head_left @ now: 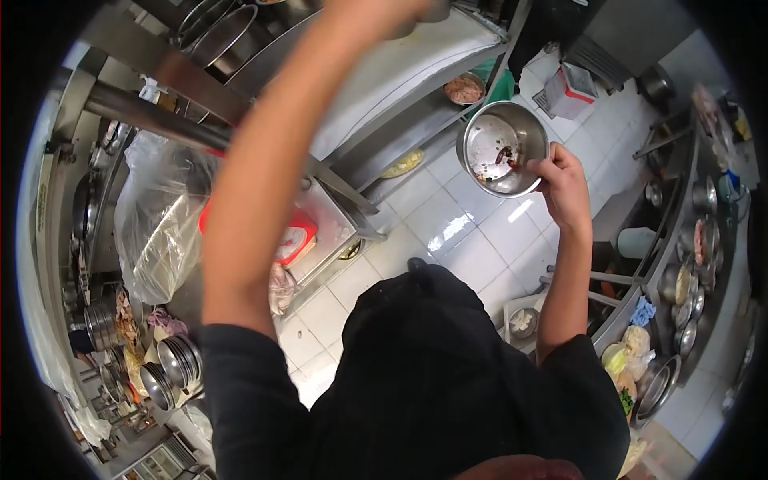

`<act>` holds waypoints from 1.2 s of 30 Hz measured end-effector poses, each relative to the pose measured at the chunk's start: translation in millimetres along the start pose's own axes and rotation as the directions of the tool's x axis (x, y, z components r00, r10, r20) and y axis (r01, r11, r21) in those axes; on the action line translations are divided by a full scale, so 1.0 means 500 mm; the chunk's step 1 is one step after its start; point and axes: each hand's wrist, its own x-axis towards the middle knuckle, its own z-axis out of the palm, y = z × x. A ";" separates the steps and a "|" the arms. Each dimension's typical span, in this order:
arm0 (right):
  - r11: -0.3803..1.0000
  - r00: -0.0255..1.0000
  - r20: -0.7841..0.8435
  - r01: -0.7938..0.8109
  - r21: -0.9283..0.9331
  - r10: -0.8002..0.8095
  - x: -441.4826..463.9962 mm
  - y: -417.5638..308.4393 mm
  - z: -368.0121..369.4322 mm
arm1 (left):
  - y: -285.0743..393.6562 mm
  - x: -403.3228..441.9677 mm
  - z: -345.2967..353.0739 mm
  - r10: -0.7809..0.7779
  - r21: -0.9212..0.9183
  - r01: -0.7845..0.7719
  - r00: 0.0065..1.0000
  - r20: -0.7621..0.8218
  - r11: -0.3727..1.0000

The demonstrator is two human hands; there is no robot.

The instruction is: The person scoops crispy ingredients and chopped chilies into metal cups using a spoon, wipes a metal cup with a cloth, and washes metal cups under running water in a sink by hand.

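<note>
My right hand (566,182) grips a round steel pot (532,132) by its rim, with the thumb over the edge and the fingers outside. The pot is tilted towards me, and dark reddish bits of food (504,154) lie on its bottom. My left arm stretches up and forward across the view. At the top edge my left hand (384,14) is partly cut off and blurred, close to a grey metal container (437,10) by the steel counter. Its fingers are hidden, so any hold there is unclear.
A steel counter (416,60) with a shelf below stands ahead; a bowl of pinkish food (463,90) is under it. Left are a large plastic bag (164,220), a red-rimmed item (296,238) and stacked bowls (180,364). Bowls of ingredients (682,284) line the right counter. White floor tiles (448,216) lie between.
</note>
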 end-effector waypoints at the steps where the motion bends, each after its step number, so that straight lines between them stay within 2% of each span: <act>1: 1.000 0.999 0.040 -0.005 0.028 0.004 0.004 -0.009 0.003 | -0.016 -0.059 0.041 -0.014 -0.122 0.026 0.995 0.099 0.992; 3: 0.999 0.994 0.106 0.005 0.048 -0.010 0.014 -0.023 0.018 | -0.047 -0.182 0.102 -0.095 -0.306 0.184 0.954 0.283 0.934; 4: 0.999 0.988 0.153 0.023 0.032 -0.028 0.024 -0.024 0.017 | -0.060 -0.238 0.125 -0.173 -0.363 0.318 0.909 0.380 0.876; 5: 0.999 0.979 0.201 0.042 0.014 -0.044 0.035 -0.027 0.019 | -0.076 -0.269 0.142 -0.225 -0.494 0.522 0.811 0.541 0.695; 6: 0.998 0.967 0.251 0.057 -0.011 -0.052 0.042 -0.033 0.030 | -0.094 -0.293 0.154 -0.222 -0.549 0.702 0.686 0.693 0.453; 9: 0.977 0.934 0.356 0.093 -0.193 -0.019 0.046 -0.068 0.099 | -0.128 -0.337 0.187 -0.238 -0.685 0.696 0.718 0.654 0.216; 10: 0.901 0.953 0.257 0.250 -0.355 -0.163 0.051 -0.066 0.123 | -0.132 -0.346 0.185 -0.294 -0.740 0.648 0.754 0.588 0.180; 11: 0.725 0.878 0.269 0.479 -0.494 -0.397 0.048 -0.071 0.147 | -0.144 -0.353 0.191 -0.352 -0.748 0.623 0.769 0.533 0.229; 12: 0.476 0.741 0.312 0.637 -0.607 -0.595 0.037 -0.078 0.173 | -0.158 -0.364 0.201 -0.402 -0.748 0.602 0.781 0.478 0.280; 13: 0.174 0.553 0.385 0.708 -0.684 -0.739 0.025 -0.087 0.196 | -0.162 -0.365 0.199 -0.446 -0.746 0.578 0.792 0.417 0.330; 14: 0.219 0.642 0.469 0.702 -0.678 -0.606 0.007 -0.091 0.217 | -0.163 -0.369 0.196 -0.467 -0.735 0.555 0.807 0.362 0.389; 17: -0.077 0.687 0.626 0.648 -0.757 -0.369 0.010 -0.057 0.266 | -0.145 -0.382 0.164 -0.458 -0.696 0.547 0.821 0.340 0.464; 18: -0.121 0.720 0.618 0.615 -0.779 -0.317 0.015 -0.041 0.275 | -0.138 -0.392 0.160 -0.447 -0.679 0.508 0.848 0.284 0.531; 19: -0.160 0.704 0.650 0.634 -0.756 -0.286 0.017 -0.029 0.280 | -0.146 -0.404 0.170 -0.420 -0.664 0.474 0.871 0.256 0.579; 20: -0.244 0.716 0.654 0.607 -0.756 -0.245 0.017 -0.013 0.289 | -0.146 -0.413 0.166 -0.413 -0.683 0.471 0.872 0.263 0.559; 24: -0.193 0.776 0.611 0.583 -0.789 -0.156 -0.034 -0.032 0.319 | -0.148 -0.440 0.150 -0.400 -0.688 0.470 0.874 0.275 0.553; 27: -0.182 0.772 0.622 0.598 -0.781 -0.132 -0.033 -0.022 0.324 | -0.143 -0.446 0.139 -0.413 -0.696 0.496 0.858 0.304 0.519; 29: -0.150 0.778 0.598 0.579 -0.801 -0.190 -0.030 -0.032 0.333 | -0.143 -0.436 0.135 -0.438 -0.691 0.519 0.842 0.315 0.502; 30: -0.129 0.779 0.588 0.574 -0.809 -0.218 -0.026 -0.035 0.337 | -0.146 -0.433 0.145 -0.450 -0.682 0.492 0.855 0.259 0.541; 33: -0.154 0.767 0.598 0.578 -0.801 -0.231 0.004 -0.034 0.332 | -0.156 -0.414 0.170 -0.472 -0.718 0.490 0.845 0.252 0.494; 34: -0.129 0.711 0.621 0.618 -0.775 -0.330 0.016 -0.033 0.327 | -0.155 -0.406 0.174 -0.484 -0.715 0.504 0.835 0.261 0.484; 36: -0.004 0.691 0.587 0.646 -0.763 -0.420 0.038 -0.050 0.311 | -0.149 -0.389 0.181 -0.524 -0.712 0.536 0.807 0.274 0.454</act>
